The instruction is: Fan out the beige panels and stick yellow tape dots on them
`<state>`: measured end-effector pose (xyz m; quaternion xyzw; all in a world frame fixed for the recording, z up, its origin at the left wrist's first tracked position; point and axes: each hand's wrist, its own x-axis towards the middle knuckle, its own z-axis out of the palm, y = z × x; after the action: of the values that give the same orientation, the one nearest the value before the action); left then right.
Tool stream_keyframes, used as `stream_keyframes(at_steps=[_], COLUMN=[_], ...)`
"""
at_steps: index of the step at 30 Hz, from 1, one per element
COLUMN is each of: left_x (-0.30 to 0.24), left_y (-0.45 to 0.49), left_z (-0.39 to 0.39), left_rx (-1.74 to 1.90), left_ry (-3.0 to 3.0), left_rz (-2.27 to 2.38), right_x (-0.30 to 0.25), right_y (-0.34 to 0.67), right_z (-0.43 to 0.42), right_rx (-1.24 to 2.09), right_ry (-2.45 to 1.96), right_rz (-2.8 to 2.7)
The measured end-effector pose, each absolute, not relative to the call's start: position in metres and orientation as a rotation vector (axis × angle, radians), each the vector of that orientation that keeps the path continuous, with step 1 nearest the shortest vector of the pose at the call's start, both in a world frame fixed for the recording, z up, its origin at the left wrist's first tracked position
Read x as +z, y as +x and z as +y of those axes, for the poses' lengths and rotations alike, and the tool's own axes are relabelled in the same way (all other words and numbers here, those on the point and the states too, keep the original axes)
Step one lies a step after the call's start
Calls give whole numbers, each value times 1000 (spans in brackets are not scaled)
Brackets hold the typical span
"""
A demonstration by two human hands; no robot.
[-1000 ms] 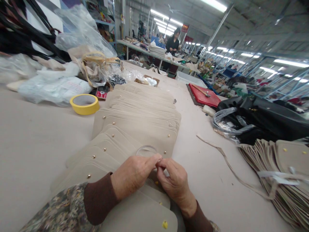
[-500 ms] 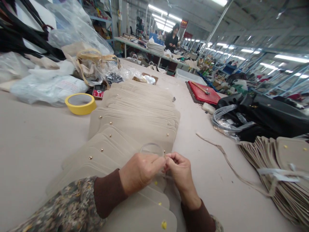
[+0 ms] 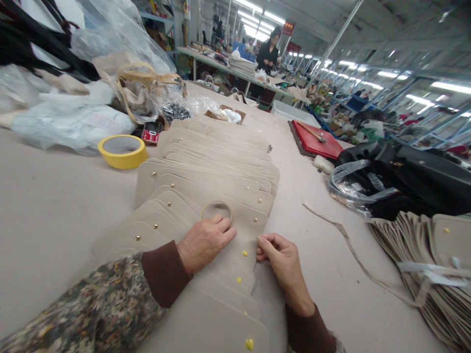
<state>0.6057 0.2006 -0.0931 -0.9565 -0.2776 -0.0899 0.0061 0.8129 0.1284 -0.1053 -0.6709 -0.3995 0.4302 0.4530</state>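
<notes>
Holding a thin, pale ring of tape [image 3: 225, 208] in the left hand [image 3: 206, 240], grip closed on its near side, over the spread of overlapping beige panels [image 3: 221, 189]. Pinching narrow with the right hand [image 3: 280, 260], thumb against forefinger, at the right edge of the same panels; cannot tell about any scrap between the fingertips, nor about contact with the edge. Running near to far down the middle of the worktop [image 3: 55, 206], with gold studs [image 3: 155, 226] on many panels and small yellow bits [image 3: 249, 344] toward the near right edge. Seeing to the left a yellow tape roll [image 3: 125, 161], near a red and black device [image 3: 150, 135], with plastic bags [image 3: 73, 125] farther left. Finding to the right a loose beige strap [image 3: 340, 227] trailing to a tied bundle [image 3: 414, 250], and beyond it a black bag [image 3: 415, 181]. Spotting farther off a red slab [image 3: 311, 144] with a hammer [image 3: 309, 131] across its top.
</notes>
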Motion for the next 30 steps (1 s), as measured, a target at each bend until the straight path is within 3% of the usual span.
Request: stream_keyframes(at_steps=[17, 30], left_x=[-93, -92], left_y=[588, 587], left_z=[182, 183], left_rx=[-322, -331], left_ry=[-3081, -3113], left_rz=[-913, -948], right_x=[-98, -87], right_y=[808, 790], right_z=[124, 126], right_rx=[1176, 674], right_ry=[-1823, -1897], right_rz=[-1198, -1742])
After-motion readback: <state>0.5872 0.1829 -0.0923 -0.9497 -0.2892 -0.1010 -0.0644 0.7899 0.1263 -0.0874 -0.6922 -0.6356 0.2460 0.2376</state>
